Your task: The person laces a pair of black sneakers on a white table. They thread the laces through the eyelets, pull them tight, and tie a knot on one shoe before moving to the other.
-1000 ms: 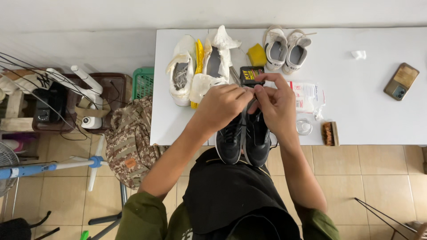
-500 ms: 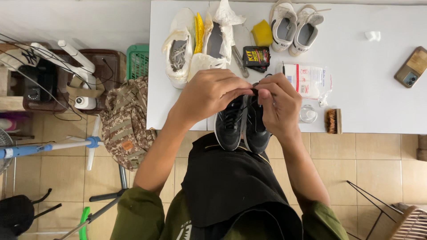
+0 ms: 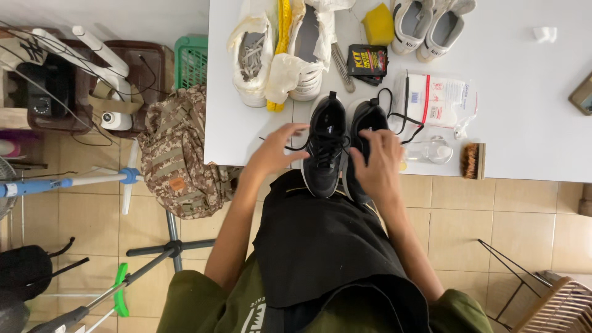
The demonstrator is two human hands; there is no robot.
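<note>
A pair of black sneakers stands toe-away at the near edge of the white table [image 3: 234,132], heels over my lap. My left hand [image 3: 277,148] hovers beside the left black sneaker [image 3: 327,139], fingers spread, its fingertips close to a loose black lace end; it grips nothing. My right hand [image 3: 377,163] lies over the laces and tongue of the right black sneaker [image 3: 368,117], fingers curled onto it. A black lace [image 3: 401,114] trails from that shoe across the table.
Behind the pair are two white sneakers [image 3: 253,52] with a yellow strip, a yellow sponge [image 3: 378,24], another white pair [image 3: 425,24], a black sachet [image 3: 367,61], a plastic packet [image 3: 438,98], a clear dish [image 3: 431,150] and a brush [image 3: 472,160]. A camouflage backpack [image 3: 179,154] leans left of the table.
My hands, joined over the laces before, have come apart: the left has opened and moved off to the left, the right rests on the right sneaker. The view has shifted closer.
</note>
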